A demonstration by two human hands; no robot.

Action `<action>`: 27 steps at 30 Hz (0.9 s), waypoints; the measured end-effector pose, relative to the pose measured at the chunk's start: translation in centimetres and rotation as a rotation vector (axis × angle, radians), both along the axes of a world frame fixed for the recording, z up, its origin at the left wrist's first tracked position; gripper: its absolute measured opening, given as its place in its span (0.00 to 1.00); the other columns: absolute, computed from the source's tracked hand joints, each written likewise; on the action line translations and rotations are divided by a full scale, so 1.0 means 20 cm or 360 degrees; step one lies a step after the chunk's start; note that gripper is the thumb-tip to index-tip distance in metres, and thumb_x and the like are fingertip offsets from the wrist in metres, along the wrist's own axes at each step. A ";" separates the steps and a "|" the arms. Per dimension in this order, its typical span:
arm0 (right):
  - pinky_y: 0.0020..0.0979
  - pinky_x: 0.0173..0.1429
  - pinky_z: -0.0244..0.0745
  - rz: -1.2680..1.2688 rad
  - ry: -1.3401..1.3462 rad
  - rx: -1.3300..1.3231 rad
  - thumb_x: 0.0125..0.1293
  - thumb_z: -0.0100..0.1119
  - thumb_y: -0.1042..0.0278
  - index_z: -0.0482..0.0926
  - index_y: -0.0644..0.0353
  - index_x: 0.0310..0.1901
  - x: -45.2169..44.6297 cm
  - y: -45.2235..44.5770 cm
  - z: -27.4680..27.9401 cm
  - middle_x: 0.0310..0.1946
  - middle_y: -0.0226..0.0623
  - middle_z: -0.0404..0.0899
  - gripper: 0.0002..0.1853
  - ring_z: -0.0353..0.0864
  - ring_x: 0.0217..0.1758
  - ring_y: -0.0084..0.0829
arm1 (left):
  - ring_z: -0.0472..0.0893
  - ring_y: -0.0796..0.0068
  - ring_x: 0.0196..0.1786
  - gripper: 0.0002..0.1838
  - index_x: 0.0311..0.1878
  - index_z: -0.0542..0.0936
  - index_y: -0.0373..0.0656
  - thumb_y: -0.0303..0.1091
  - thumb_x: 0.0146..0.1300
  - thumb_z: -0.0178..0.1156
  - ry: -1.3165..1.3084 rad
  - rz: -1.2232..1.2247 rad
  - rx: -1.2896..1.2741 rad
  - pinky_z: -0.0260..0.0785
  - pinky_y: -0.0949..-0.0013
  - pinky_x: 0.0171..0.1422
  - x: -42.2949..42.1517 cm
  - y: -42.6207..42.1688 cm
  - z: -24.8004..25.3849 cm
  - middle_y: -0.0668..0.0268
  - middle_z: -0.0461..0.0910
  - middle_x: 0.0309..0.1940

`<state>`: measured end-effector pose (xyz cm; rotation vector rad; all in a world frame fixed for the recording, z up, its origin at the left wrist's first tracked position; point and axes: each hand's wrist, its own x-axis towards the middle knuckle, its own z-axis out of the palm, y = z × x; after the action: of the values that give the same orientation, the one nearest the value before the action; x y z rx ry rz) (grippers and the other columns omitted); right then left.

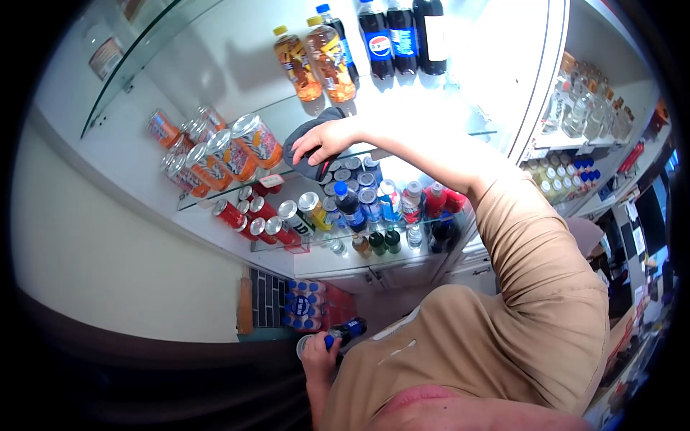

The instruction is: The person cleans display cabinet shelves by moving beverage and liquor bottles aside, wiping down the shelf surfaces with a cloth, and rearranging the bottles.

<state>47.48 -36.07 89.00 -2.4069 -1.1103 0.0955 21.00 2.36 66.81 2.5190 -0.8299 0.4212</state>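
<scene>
Left hand grips, down low, a dark bottle, while the right hand curls over a dark cloth near the glass shelf edge, work seemingly under way, the remainder impossible to judge, orange cans beside it, amber bottles beyond.

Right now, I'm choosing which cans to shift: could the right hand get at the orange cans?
Probably yes: the right hand is close beside the orange cans, nothing evident between, though it holds a dark cloth.

Tan top, creased sleeve, pale chest marks
</scene>
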 end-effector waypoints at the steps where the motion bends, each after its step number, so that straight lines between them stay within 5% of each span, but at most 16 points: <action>1: 0.34 0.68 0.57 -0.0005 -0.0029 -0.0001 0.63 0.55 0.60 0.75 0.51 0.55 -0.03 -0.04 -0.01 0.64 0.45 0.65 0.19 0.60 0.69 0.40 | 0.77 0.53 0.34 0.18 0.39 0.76 0.41 0.42 0.51 0.68 0.0016 -0.0014 0.0010 0.70 0.57 0.38 0.01 -0.01 0.03 0.56 0.76 0.30; 11: 0.33 0.60 0.65 -0.0636 -0.0074 -0.0118 0.60 0.58 0.55 0.74 0.52 0.54 -0.59 -0.88 -0.03 0.52 0.37 0.73 0.21 0.70 0.55 0.35 | 0.77 0.52 0.39 0.18 0.40 0.77 0.40 0.41 0.51 0.68 0.0044 -0.0119 0.0126 0.70 0.57 0.43 0.28 -0.23 0.59 0.54 0.77 0.34; 14: 0.36 0.58 0.67 -0.0997 -0.0092 -0.0215 0.61 0.58 0.58 0.71 0.50 0.53 -0.81 -0.84 0.01 0.46 0.38 0.73 0.19 0.73 0.52 0.38 | 0.77 0.55 0.39 0.19 0.43 0.77 0.39 0.40 0.53 0.68 -0.0151 -0.0247 -0.0004 0.70 0.58 0.44 0.41 -0.32 0.86 0.55 0.77 0.34; 19: 0.37 0.44 0.70 -0.1306 -0.0561 -0.0307 0.59 0.54 0.66 0.74 0.55 0.34 -0.98 -0.86 -0.09 0.32 0.38 0.78 0.04 0.78 0.39 0.39 | 0.78 0.62 0.39 0.17 0.43 0.75 0.39 0.37 0.54 0.66 -0.0487 -0.0322 -0.0073 0.70 0.66 0.48 0.57 -0.57 1.50 0.57 0.78 0.36; 20: 0.37 0.43 0.70 -0.1377 -0.0386 -0.0124 0.62 0.47 0.68 0.73 0.56 0.33 -1.05 -0.83 -0.05 0.33 0.41 0.77 0.05 0.78 0.39 0.39 | 0.78 0.64 0.38 0.17 0.43 0.75 0.39 0.37 0.55 0.66 -0.0547 -0.0312 -0.0100 0.70 0.67 0.48 0.61 -0.62 1.61 0.58 0.78 0.36; 22: 0.37 0.42 0.71 -0.1504 -0.0720 -0.0164 0.63 0.43 0.68 0.73 0.57 0.32 -1.18 -0.78 -0.10 0.32 0.43 0.77 0.08 0.78 0.39 0.40 | 0.76 0.68 0.36 0.16 0.43 0.75 0.39 0.38 0.57 0.64 -0.0668 -0.0408 -0.0190 0.70 0.69 0.47 0.72 -0.71 1.82 0.61 0.77 0.34; 27: 0.39 0.43 0.71 -0.1501 -0.0658 -0.0058 0.59 0.47 0.73 0.71 0.55 0.33 -1.56 -0.75 -0.32 0.30 0.41 0.75 0.03 0.77 0.38 0.43 | 0.76 0.73 0.34 0.15 0.40 0.76 0.39 0.41 0.59 0.63 -0.0815 -0.0483 -0.0248 0.69 0.71 0.44 0.93 -1.00 2.15 0.62 0.78 0.32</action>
<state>16.36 -51.03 82.56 -2.7893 -0.0102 -0.7135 39.62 -17.59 109.89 2.1155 -1.2875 1.0034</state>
